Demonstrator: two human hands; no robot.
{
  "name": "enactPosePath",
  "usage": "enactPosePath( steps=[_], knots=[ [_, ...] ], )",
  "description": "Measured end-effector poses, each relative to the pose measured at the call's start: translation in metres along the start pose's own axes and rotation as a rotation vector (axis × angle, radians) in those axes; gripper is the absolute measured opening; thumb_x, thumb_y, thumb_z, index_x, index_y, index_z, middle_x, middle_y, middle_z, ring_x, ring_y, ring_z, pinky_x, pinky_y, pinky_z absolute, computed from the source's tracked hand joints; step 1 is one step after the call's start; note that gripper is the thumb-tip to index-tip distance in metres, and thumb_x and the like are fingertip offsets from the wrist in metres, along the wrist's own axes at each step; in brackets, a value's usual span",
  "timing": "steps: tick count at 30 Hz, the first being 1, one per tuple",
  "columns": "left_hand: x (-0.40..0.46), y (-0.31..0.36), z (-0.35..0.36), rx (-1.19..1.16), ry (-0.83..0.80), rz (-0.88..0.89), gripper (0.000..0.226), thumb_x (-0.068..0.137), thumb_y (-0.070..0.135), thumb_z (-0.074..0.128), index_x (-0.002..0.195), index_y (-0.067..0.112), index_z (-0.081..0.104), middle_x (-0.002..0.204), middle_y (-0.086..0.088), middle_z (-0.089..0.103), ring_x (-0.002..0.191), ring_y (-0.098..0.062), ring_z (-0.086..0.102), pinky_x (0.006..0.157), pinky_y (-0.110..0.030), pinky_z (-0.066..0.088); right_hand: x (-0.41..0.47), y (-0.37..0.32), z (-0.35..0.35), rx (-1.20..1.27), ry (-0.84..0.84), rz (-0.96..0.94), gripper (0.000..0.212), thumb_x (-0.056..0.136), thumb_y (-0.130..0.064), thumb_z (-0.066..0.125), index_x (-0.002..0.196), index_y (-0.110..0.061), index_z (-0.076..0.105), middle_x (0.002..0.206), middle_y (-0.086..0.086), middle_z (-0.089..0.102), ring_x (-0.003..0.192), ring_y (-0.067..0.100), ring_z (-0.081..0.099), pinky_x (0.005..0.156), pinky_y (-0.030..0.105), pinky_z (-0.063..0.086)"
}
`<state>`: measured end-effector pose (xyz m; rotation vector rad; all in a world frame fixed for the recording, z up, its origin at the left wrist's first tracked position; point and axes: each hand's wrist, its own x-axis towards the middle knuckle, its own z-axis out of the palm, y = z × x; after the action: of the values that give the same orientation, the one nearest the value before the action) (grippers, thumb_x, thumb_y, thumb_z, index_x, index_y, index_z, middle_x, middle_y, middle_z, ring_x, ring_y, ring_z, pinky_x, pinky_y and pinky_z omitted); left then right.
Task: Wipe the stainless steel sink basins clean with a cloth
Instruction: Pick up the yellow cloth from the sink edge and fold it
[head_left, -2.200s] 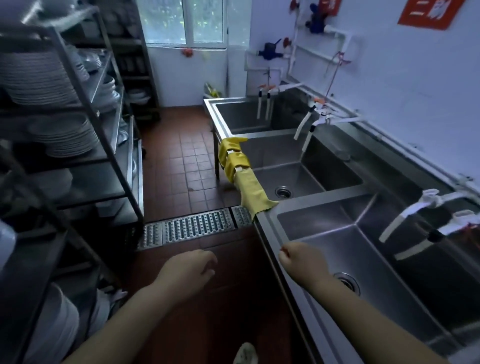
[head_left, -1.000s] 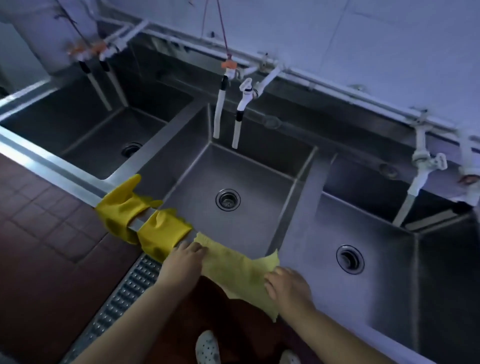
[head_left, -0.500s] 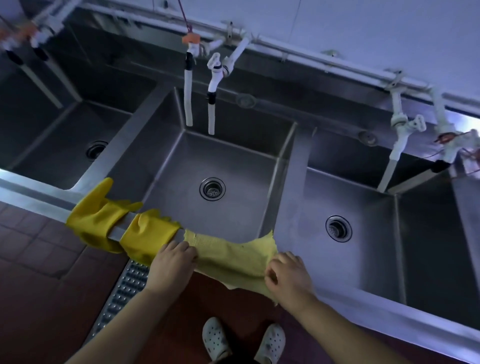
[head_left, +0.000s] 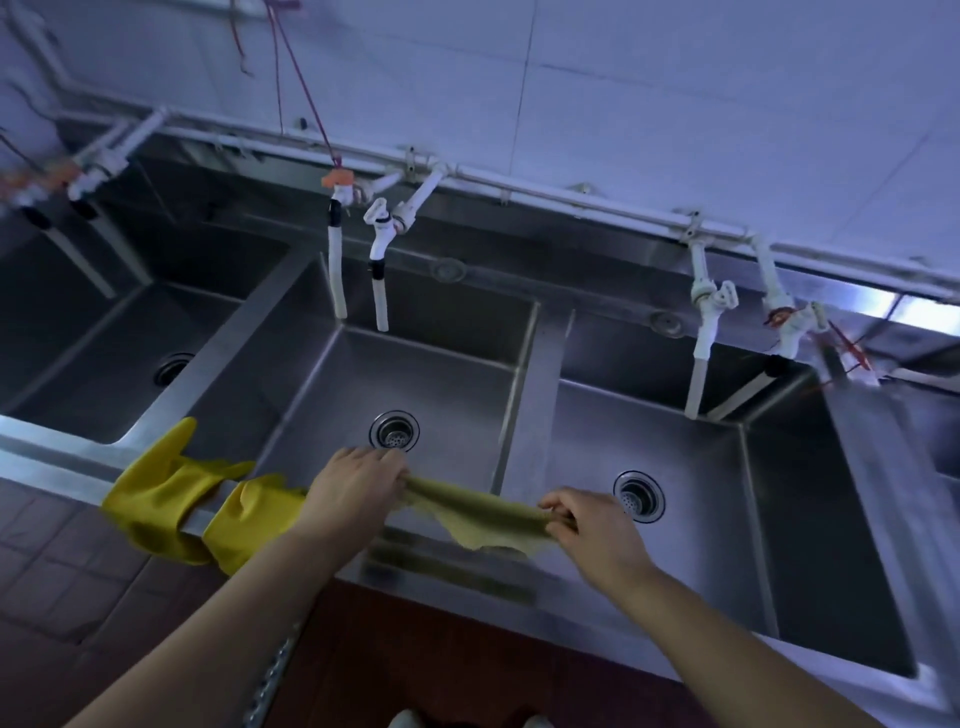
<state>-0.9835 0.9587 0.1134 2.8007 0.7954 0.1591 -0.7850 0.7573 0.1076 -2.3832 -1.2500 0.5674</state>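
Note:
A yellow cloth (head_left: 475, 512) hangs stretched between both my hands, lifted just above the sink's front rim (head_left: 467, 577). My left hand (head_left: 358, 486) grips its left end, over the near side of the middle basin (head_left: 426, 384). My right hand (head_left: 592, 525) pinches the right end, in front of the right basin (head_left: 691, 519) and close to its drain (head_left: 639, 496). A third basin (head_left: 104, 343) lies at the far left. All three are bare stainless steel.
Two yellow rubber gloves (head_left: 192, 499) drape over the front rim left of my left hand. White taps (head_left: 363, 254) hang over the middle basin and another pair (head_left: 711, 322) over the right one. Red floor tiles and a metal drain grate (head_left: 270, 680) lie below.
I walked up to the sinks. Both hands took the cloth off the front rim and lifted it; it now hangs gathered and taut between them instead of draped flat.

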Motion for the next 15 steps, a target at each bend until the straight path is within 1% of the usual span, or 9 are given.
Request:
enactPosePath(
  steps=[2,3,6,9,10,13,15],
  knots=[
    [0.013,0.009,-0.008,0.011,-0.005,0.009,0.010,0.090,0.017,0.047,0.095,0.017,0.055,0.094,-0.001,0.062,0.090,-0.024,0.054,0.076,-0.032,0.031,0.006,0.002,-0.016,0.042,-0.003,0.039,0.020,0.085,-0.019,0.065,0.104,-0.023,0.069,0.097,-0.009,0.067,0.084,0.002,0.057,0.071,0.009,0.041],
    [0.018,0.013,-0.012,0.012,0.002,0.015,0.011,0.088,0.015,0.048,0.095,0.017,0.056,0.093,-0.001,0.062,0.089,-0.025,0.054,0.076,-0.032,0.031,0.008,0.003,-0.023,0.053,0.000,0.060,0.019,0.085,-0.019,0.065,0.103,-0.023,0.070,0.097,-0.008,0.066,0.083,0.003,0.056,0.068,0.007,0.038],
    [0.030,0.024,-0.022,0.015,0.047,0.053,0.013,0.085,0.015,0.053,0.095,0.018,0.059,0.094,-0.001,0.064,0.089,-0.026,0.056,0.079,-0.033,0.034,0.014,0.006,-0.045,0.041,0.026,0.103,0.017,0.085,-0.020,0.065,0.101,-0.024,0.071,0.094,-0.009,0.064,0.077,0.003,0.054,0.059,0.006,0.034],
    [0.039,0.032,-0.027,0.004,0.070,0.048,0.016,0.088,0.021,0.051,0.100,0.025,0.061,0.101,0.007,0.065,0.097,-0.020,0.057,0.086,-0.031,0.035,0.017,0.009,-0.061,0.006,0.015,0.104,0.012,0.086,-0.018,0.064,0.094,-0.023,0.072,0.078,-0.017,0.052,0.068,0.000,0.049,0.053,0.008,0.031],
    [0.041,0.034,-0.028,-0.005,0.075,0.047,0.017,0.088,0.021,0.051,0.102,0.027,0.061,0.102,0.008,0.065,0.098,-0.018,0.056,0.087,-0.029,0.035,0.018,0.010,-0.064,-0.023,0.008,0.104,0.010,0.086,-0.019,0.064,0.091,-0.022,0.071,0.076,-0.017,0.048,0.067,0.001,0.048,0.052,0.009,0.029],
    [0.045,0.042,-0.029,-0.019,0.094,0.061,0.022,0.088,0.019,0.052,0.105,0.027,0.062,0.105,0.009,0.065,0.101,-0.016,0.056,0.089,-0.027,0.033,0.018,0.013,-0.070,-0.077,0.006,0.131,0.005,0.085,-0.019,0.065,0.080,-0.020,0.067,0.079,-0.011,0.047,0.066,0.004,0.046,0.050,0.012,0.029],
    [0.047,0.045,-0.030,-0.023,0.098,0.070,0.024,0.087,0.016,0.052,0.106,0.025,0.062,0.105,0.007,0.065,0.101,-0.017,0.057,0.089,-0.028,0.034,0.018,0.016,-0.072,-0.037,0.002,0.145,0.015,0.082,-0.019,0.069,0.071,-0.023,0.059,0.080,-0.011,0.050,0.067,0.006,0.048,0.050,0.015,0.031]
  ],
)
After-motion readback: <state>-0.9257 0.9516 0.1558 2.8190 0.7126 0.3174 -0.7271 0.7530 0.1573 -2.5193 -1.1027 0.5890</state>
